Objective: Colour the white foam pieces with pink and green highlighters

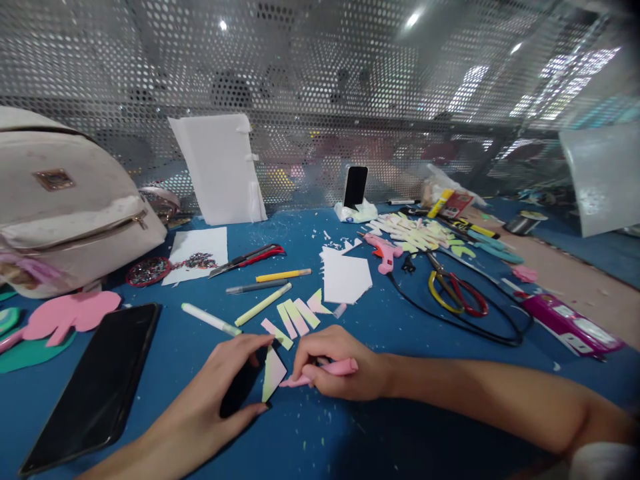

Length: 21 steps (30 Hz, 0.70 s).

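My right hand is closed round a pink marker, its tip pointing left at the edge of a small paper piece coloured pale green and pink. My left hand has thumb and forefinger spread, their tips at the lower and upper ends of that piece, which lies flat on the blue table. Just beyond my hands several coloured paper strips lie side by side. A white-capped marker, a light green marker and a yellow marker rest behind them.
At left are a black phone, pink cutouts and a backpack. A cutter and white paper lie ahead. To the right are a pink glue gun, scissors, a black cord and a magenta device.
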Each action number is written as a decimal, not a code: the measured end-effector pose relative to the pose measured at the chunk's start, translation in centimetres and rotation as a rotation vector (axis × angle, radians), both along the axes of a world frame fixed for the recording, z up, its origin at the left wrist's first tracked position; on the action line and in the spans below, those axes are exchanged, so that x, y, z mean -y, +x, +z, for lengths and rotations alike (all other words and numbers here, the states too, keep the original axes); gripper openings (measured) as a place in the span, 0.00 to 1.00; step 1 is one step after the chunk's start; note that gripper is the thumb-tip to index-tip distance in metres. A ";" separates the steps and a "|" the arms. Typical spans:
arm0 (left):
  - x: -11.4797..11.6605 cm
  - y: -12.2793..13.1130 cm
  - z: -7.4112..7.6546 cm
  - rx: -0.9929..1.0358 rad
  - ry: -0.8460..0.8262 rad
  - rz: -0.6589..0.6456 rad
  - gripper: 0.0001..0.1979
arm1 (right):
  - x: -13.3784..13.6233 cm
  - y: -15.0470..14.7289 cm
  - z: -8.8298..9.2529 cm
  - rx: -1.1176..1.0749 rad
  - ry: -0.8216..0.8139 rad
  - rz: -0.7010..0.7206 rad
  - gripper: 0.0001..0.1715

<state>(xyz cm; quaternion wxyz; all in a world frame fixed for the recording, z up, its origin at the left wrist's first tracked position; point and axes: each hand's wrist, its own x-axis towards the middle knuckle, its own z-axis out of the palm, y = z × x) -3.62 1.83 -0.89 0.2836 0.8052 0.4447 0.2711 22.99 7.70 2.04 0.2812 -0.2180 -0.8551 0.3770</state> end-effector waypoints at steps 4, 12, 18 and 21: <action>0.0 0.0 0.1 0.006 0.020 0.006 0.30 | 0.0 0.0 0.0 -0.014 0.008 0.002 0.12; 0.2 0.0 0.1 -0.003 -0.023 0.016 0.29 | 0.0 0.0 -0.1 -0.016 0.002 -0.007 0.12; 0.1 0.0 0.2 -0.001 -0.006 -0.003 0.31 | 0.0 0.0 -0.2 0.011 0.003 0.008 0.11; 0.0 0.1 0.3 0.007 -0.011 0.002 0.30 | 0.0 0.0 -0.3 0.006 0.000 0.003 0.11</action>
